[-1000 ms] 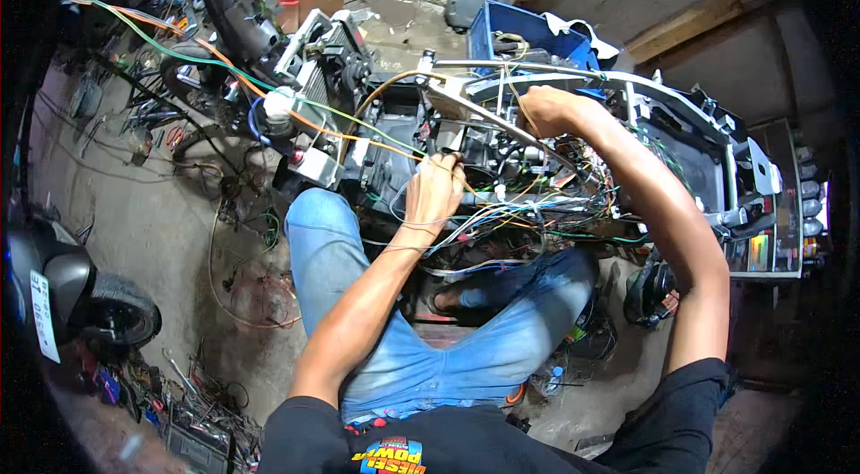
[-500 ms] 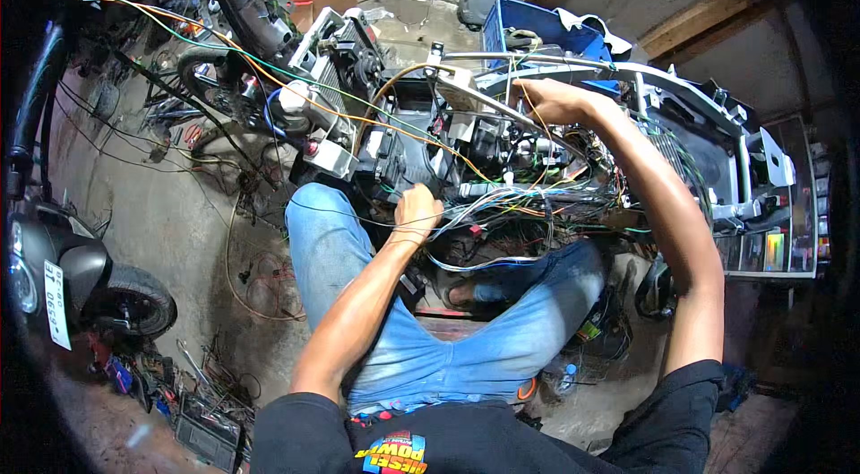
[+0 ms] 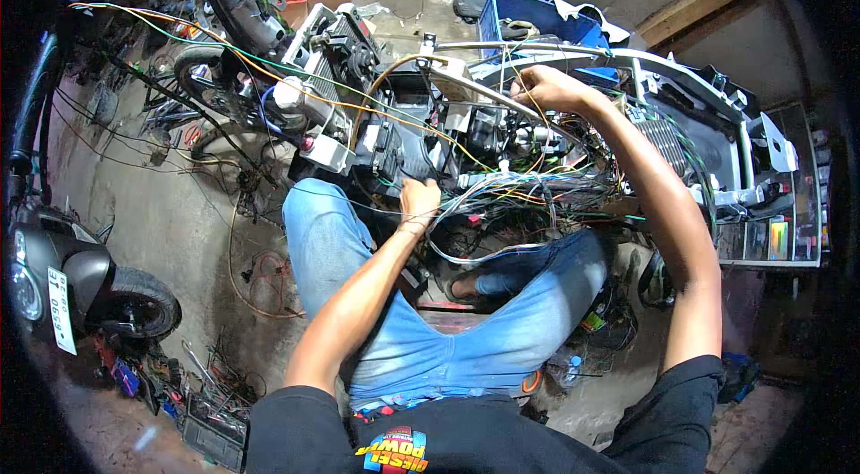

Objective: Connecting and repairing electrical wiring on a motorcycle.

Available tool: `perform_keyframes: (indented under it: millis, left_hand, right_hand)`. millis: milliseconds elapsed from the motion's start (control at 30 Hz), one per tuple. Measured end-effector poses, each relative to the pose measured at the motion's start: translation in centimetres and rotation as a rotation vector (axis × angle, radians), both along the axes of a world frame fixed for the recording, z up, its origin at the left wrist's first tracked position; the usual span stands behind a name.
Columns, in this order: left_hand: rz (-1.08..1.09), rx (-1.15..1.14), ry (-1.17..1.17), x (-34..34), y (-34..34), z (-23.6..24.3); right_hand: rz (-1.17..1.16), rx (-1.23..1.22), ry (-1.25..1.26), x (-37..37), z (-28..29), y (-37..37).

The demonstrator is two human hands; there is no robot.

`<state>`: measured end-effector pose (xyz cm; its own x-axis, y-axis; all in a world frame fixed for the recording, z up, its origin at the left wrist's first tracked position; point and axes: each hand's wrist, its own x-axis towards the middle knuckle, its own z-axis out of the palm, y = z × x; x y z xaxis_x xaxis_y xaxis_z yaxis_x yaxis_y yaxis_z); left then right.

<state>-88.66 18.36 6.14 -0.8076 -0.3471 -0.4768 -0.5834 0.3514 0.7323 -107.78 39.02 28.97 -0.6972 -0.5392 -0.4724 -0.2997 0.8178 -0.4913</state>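
A partly stripped motorcycle frame point(image 3: 618, 62) with bare metal tubes lies across the floor before me. My left hand point(image 3: 419, 202) is closed at the near side of a dark grey plastic housing point(image 3: 408, 138), beside the wiring; its fingertips are hidden. A thin dark wire passes by that wrist. Farther right, my right hand point(image 3: 548, 89) is raised over the frame tube, fingers pinched on a thin orange wire point(image 3: 537, 107) that hangs down toward the engine parts. Between my hands spreads a loose bundle of coloured wires point(image 3: 502, 192), sagging in a loop above my legs.
Long orange and green wires point(image 3: 260, 62) stretch to the upper left. A blue crate point(image 3: 546, 21) stands behind the frame. At left is a parked motorcycle's wheel point(image 3: 134, 302); near it lie tools and a black case point(image 3: 213, 434). A plastic bottle point(image 3: 573, 370) is by my right leg.
My right hand has lifted a little away from the tube with the orange wire. The left hand stays almost in place. The view has shifted slightly.
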Motion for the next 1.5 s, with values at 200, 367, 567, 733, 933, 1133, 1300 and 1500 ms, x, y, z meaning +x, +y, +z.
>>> perform_keyframes:
  millis: [200, 367, 567, 733, 933, 1133, 1300, 1500]
  left_hand:
    - [0.204, 0.115, 0.113, -1.4, -0.7, -0.1]
    - [-0.024, -0.099, 0.719, -0.5, 0.5, 2.7]
    - [0.0, -0.016, 0.486, -0.9, -0.4, 3.3]
    - [-0.111, -0.117, 0.348, -2.4, -1.3, 0.2]
    - [-0.361, -0.266, 0.332, -2.6, -0.8, -0.5]
    - [-0.352, -0.41, 0.513, -2.5, 0.1, 2.7]
    - [-0.454, -0.387, 0.507, -2.0, -0.3, 4.4]
    - [-0.318, -0.302, 0.404, -2.3, -0.4, 5.8]
  right_hand:
    - [-0.091, -0.045, 0.127, 0.6, 0.6, -0.2]
    - [-0.169, 0.116, 0.146, 0.1, 0.3, -0.1]
    - [-0.248, -0.02, 0.011, 0.5, 0.2, 0.5]
    - [-0.259, -0.019, -0.044, 0.5, 0.4, 0.3]
    - [-0.066, 0.057, -0.017, 0.2, 0.1, 0.4]
    - [0.091, 0.083, 0.081, 0.5, 0.6, -0.6]
    - [0.269, 0.249, 0.303, 1.4, 1.3, -1.8]
    - [0.234, 0.121, 0.084, 2.0, 2.9, -2.0]
